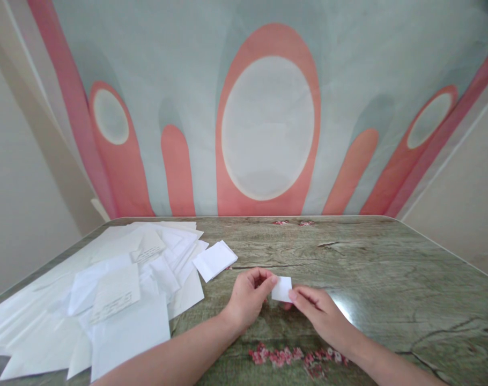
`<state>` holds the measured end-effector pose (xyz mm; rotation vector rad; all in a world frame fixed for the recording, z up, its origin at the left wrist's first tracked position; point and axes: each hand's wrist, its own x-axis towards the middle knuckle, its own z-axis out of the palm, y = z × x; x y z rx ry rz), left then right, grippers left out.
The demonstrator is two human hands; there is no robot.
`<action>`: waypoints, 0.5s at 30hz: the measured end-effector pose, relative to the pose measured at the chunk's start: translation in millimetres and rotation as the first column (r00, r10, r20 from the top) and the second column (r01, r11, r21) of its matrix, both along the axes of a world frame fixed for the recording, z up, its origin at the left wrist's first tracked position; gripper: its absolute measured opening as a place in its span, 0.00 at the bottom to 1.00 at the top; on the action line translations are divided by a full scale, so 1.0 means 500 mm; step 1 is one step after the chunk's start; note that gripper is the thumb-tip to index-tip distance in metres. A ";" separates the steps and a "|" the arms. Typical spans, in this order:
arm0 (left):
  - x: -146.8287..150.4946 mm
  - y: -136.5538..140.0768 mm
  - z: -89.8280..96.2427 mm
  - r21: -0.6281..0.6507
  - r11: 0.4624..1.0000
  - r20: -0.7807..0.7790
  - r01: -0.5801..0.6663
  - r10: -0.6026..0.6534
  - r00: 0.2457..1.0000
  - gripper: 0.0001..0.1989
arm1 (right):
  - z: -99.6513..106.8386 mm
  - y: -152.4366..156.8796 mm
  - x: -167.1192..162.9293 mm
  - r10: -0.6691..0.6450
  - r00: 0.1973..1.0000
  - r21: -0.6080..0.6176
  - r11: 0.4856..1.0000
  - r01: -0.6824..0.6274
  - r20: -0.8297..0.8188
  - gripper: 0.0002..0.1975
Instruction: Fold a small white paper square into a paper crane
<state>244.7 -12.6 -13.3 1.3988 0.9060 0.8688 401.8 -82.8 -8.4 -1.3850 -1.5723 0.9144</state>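
A small white square of paper [282, 289] is held up between my two hands, over the middle of the table. My left hand [250, 295] pinches its upper left corner between thumb and fingers. On the other side, my right hand [314, 311] grips the lower right edge, thumb on top and fingers behind. Whether the paper is folded or a single layer, I cannot tell. Just beyond my left hand lies a small stack of white paper pieces [215, 261].
A spread of overlapping white sheets [127, 348] covers the table's left side, some pieces bearing printed lines [115, 295]. The wood-patterned tabletop [389, 268] has pink flower prints. Behind it hangs a grey-green backdrop [204, 69] with coral shapes.
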 end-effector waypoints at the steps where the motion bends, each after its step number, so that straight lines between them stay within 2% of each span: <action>1: 0.000 0.000 -0.001 -0.001 1.000 -0.002 0.005 -0.005 1.000 0.17 | -0.003 0.000 0.000 -0.002 0.999 0.000 1.000 0.002 0.041 0.20; 5: -0.001 -0.001 -0.001 0.008 1.000 -0.005 0.021 -0.021 1.000 0.16 | -0.007 -0.002 -0.002 -0.008 0.993 0.017 1.000 0.006 0.119 0.18; 9: -0.004 0.000 -0.001 0.046 0.993 -0.032 0.108 -0.106 0.994 0.17 | -0.002 -0.007 -0.005 0.004 0.991 0.024 1.000 -0.007 0.134 0.18; 12: -0.006 -0.003 0.000 0.064 0.993 -0.060 0.102 -0.098 0.993 0.16 | -0.002 -0.008 -0.007 0.022 0.990 0.031 0.999 -0.026 0.137 0.17; 15: -0.006 -0.010 0.005 0.071 0.988 -0.117 0.133 -0.124 0.985 0.16 | -0.008 -0.007 -0.006 -0.015 0.990 0.015 1.000 0.013 0.143 0.15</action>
